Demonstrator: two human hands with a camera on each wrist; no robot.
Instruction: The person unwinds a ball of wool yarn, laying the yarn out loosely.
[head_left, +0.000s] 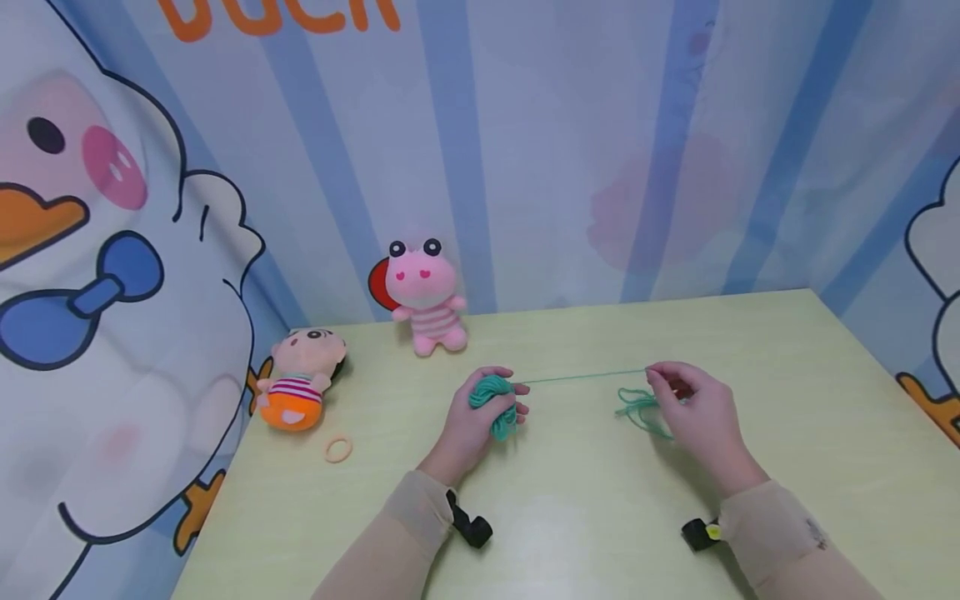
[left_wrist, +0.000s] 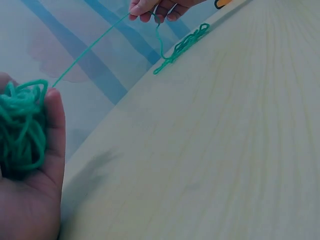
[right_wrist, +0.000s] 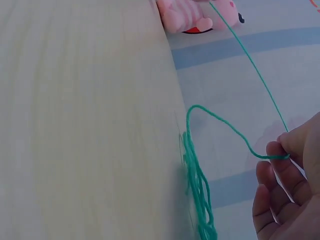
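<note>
A bundle of green yarn (head_left: 492,403) lies in my left hand (head_left: 468,425), the thumb pressed across it and the fingers around its far side. From the bundle a taut strand (head_left: 585,377) runs across to my right hand (head_left: 697,417), which pinches it between thumb and forefinger. In the right wrist view the strand bends at the pinching fingertips (right_wrist: 283,145) and slackens. Below that hand, a loose heap of the same yarn (left_wrist: 185,45) rests on the table.
On the left of the table (head_left: 585,517) lies a doll in orange shorts (head_left: 294,404), with a light wooden ring (head_left: 338,449) before it. A pink plush toy (head_left: 427,300) sits at the back edge. Behind hangs a blue striped curtain (head_left: 555,167).
</note>
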